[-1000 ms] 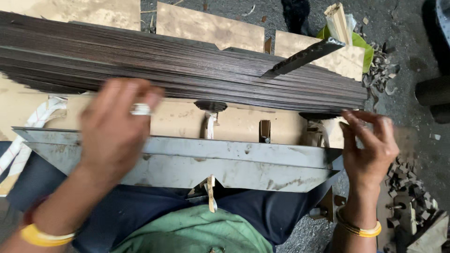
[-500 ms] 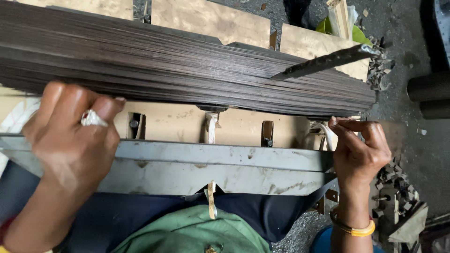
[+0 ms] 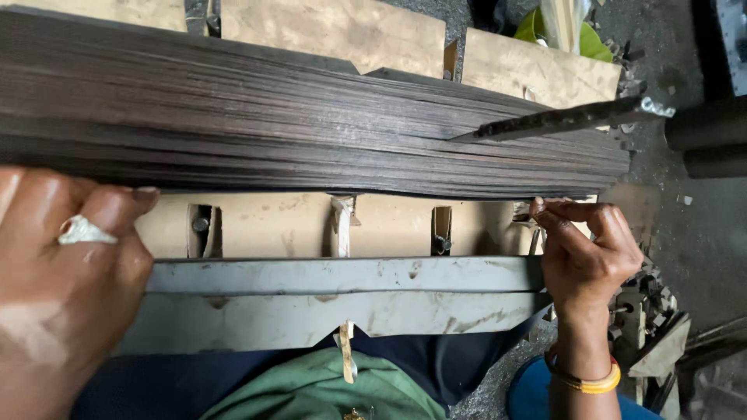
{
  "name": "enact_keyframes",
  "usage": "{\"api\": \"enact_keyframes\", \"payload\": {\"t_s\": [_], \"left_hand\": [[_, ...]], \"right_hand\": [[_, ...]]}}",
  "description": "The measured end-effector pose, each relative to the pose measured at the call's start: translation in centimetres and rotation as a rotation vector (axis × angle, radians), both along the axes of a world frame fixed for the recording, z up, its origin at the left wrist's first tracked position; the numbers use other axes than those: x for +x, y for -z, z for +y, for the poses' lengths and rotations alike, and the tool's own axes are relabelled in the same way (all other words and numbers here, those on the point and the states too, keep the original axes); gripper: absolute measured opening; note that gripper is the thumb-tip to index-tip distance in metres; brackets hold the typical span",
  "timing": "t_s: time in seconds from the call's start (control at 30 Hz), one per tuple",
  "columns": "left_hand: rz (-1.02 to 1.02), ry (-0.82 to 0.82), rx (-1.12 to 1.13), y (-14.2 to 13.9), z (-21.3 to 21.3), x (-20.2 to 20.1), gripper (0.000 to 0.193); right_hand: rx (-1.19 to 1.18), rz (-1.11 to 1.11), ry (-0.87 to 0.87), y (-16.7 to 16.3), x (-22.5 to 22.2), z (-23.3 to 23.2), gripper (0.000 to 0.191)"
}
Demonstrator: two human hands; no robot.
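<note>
A thick stack of long, thin dark metal strips (image 3: 311, 124) lies across a tan machine bed (image 3: 272, 225). My left hand (image 3: 66, 288), wearing a silver ring, fills the lower left and its fingertips touch the underside of the stack's near edge. My right hand (image 3: 587, 253), with a yellow bangle at the wrist, pinches the lower edge of the stack near its right end. One strip (image 3: 560, 118) sticks out at an angle from the stack's right end. A grey steel angle bar (image 3: 342, 295) runs in front of me between both hands.
Slots with bolts (image 3: 442, 233) sit in the tan bed under the stack. Tan plates (image 3: 537, 74) stand behind it, with a green object (image 3: 591, 43) at the back right. Small metal scraps (image 3: 650, 311) litter the dark floor at right, near dark pipes (image 3: 704, 140).
My left hand has slid leftward along the stack to its left end. The view has moved closer. My right hand stays at the right end, fingers now pinching the lower edge.
</note>
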State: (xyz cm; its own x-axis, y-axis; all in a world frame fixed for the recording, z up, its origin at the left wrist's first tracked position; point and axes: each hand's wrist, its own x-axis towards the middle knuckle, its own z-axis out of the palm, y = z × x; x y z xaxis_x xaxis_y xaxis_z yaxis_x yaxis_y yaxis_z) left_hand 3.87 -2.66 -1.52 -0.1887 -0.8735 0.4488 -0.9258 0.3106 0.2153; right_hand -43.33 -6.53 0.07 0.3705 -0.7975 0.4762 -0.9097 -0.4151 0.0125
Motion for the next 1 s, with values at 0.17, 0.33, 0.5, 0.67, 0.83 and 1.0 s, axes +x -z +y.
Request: {"api": "enact_keyframes", "payload": {"t_s": [0.17,0.33,0.5,0.67,0.83,1.0], "left_hand": [[0.018,-0.003,0.03,0.6,-0.3,0.4,0.019],[-0.045,-0.061,-0.02,-0.2,0.0,-0.5,0.021],[0.094,0.049,-0.005,-1.9,2.0,-3.1,0.025],[0.012,0.411,0.051,-1.5,4.5,-7.3,0.088],[0.064,0.425,0.208,-0.6,4.6,-7.4,0.082],[0.161,0.398,0.265,-2.4,3.8,-6.6,0.076]], "right_hand": [[0.009,0.021,0.003,-0.1,-0.1,0.0,0.021],[0.005,0.047,-0.049,-1.1,0.0,-0.7,0.019],[0.065,0.152,-0.072,-4.3,3.4,1.4,0.035],[0.337,-0.047,-0.294,-2.9,11.6,8.2,0.069],[0.413,-0.117,-0.245,-1.2,13.9,9.4,0.08],[0.492,-0.294,-0.291,-3.7,12.9,7.9,0.071]]}}
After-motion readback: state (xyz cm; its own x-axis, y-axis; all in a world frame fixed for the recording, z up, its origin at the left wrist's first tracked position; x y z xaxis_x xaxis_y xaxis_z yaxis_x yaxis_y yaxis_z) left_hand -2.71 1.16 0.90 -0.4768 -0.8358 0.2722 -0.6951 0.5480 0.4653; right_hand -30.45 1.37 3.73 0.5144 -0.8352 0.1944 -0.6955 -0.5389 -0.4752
